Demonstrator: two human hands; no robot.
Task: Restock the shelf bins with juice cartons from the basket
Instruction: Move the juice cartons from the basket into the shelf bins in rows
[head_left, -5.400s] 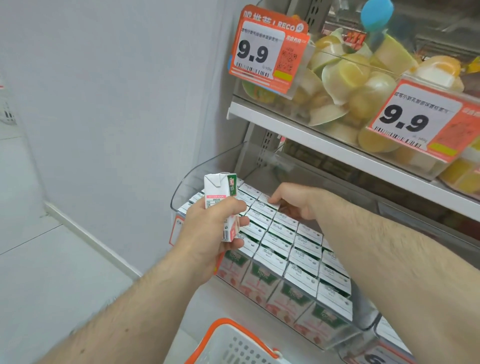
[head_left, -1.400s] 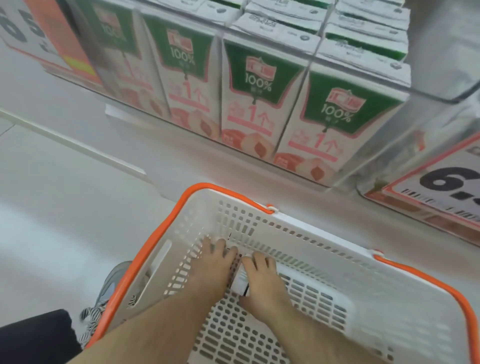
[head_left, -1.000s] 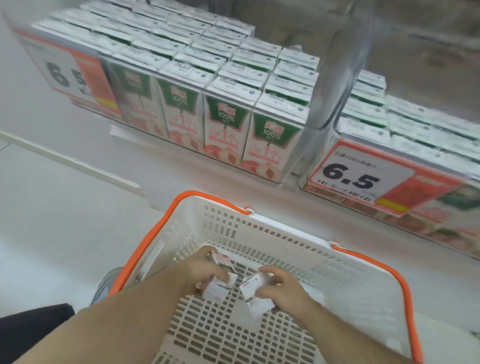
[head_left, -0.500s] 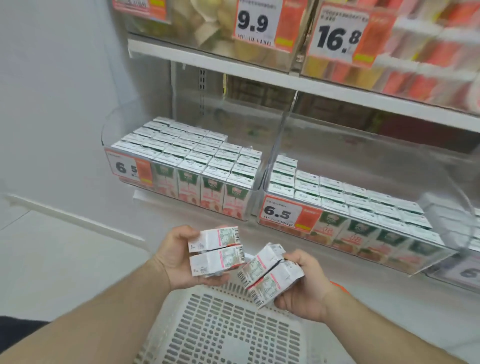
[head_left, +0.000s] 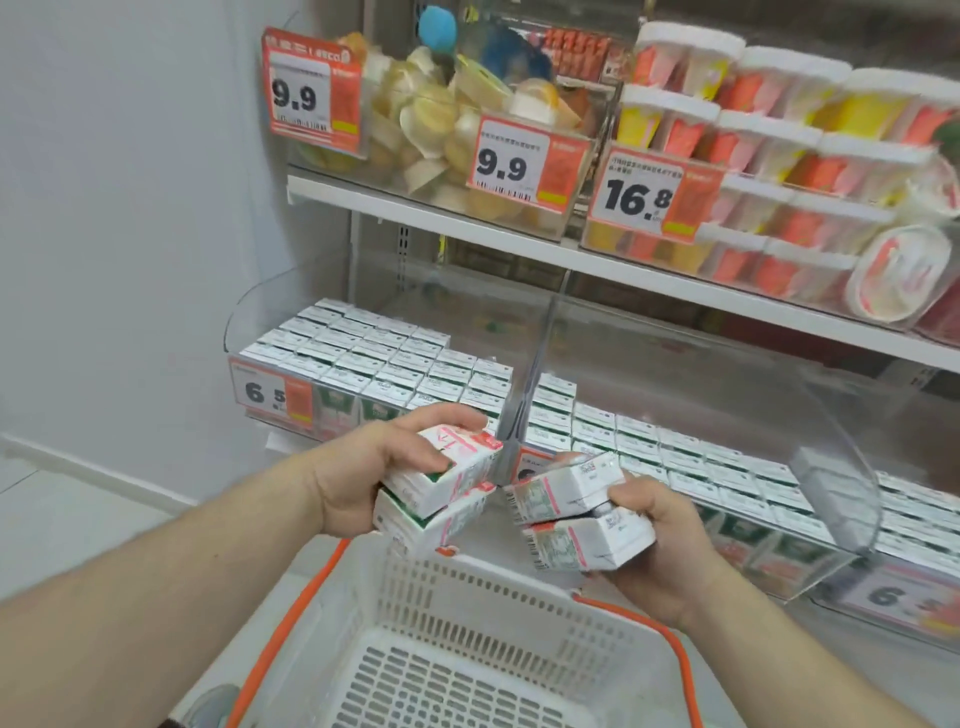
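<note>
Each hand, left hand and right hand, grips two stacked juice cartons: small, rigid, probably light; clamp their broad faces.

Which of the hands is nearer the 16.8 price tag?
Right. The right hand sits below the 16.8 price tag, almost straight under it; the left hand is farther off, down-left.

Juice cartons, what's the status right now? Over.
Left hand grips two juice cartons; right hand grips two more. Both held above the basket, short of the shelf bins. Nothing between.
</note>
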